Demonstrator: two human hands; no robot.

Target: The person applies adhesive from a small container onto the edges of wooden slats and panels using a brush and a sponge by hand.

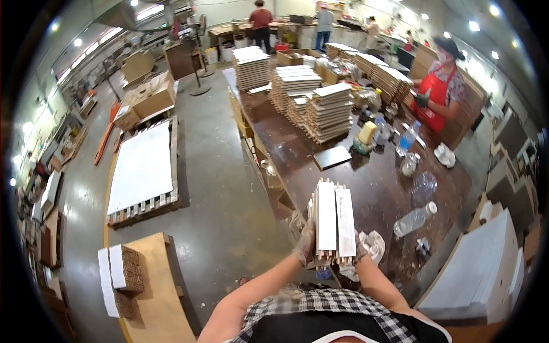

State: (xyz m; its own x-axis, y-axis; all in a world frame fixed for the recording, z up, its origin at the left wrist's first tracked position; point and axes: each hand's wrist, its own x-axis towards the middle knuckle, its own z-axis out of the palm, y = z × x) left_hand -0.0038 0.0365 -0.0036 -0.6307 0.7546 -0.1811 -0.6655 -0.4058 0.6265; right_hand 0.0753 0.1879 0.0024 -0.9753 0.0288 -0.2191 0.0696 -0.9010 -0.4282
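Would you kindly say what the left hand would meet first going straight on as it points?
Carrying the bundle of white boards along, the left hand would probably first meet the flat board lying on the brown table, though the hand's height above it is unclear.

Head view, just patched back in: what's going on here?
The person's left hand and right hand grip a bundle of white-faced boards between them, at the near end of the dark table. A rag lies by the right hand, and a clear bottle lies on its side beyond it. Farther up the table are one flat board and several tall stacks. A co-worker in a red apron stands at the table's right side.
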